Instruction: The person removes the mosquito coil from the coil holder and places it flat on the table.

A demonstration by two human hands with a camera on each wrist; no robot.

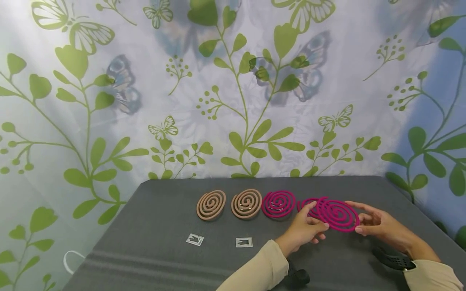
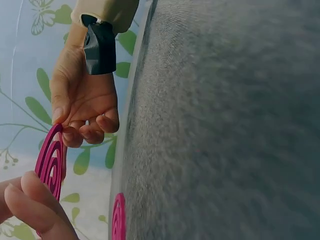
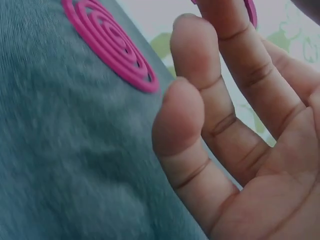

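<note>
A pink mosquito coil (image 1: pixel 338 215) is raised above the table between my two hands. My right hand (image 1: pixel 389 230) pinches its right edge between thumb and fingers. At its left edge, my left hand (image 1: pixel 302 230) holds it with the thumb and index finger. Behind it, partly covered, a second pink coil (image 1: pixel 306 201) lies on the table. The left wrist view shows the held coil (image 2: pixel 50 157) nearly edge-on, with the right hand (image 2: pixel 85 102) beyond it. In the right wrist view, curled right-hand fingers (image 3: pixel 200 55) hide most of the held coil.
Another pink coil (image 1: pixel 278 204) and two brown coils, one (image 1: pixel 246 204) beside it and one (image 1: pixel 211 205) farther left, lie in a row on the dark grey table (image 1: pixel 153 234). Two small metal stands, one (image 1: pixel 195 239) left and one (image 1: pixel 244 242) right, lie nearer. A patterned curtain (image 1: pixel 218 121) hangs behind.
</note>
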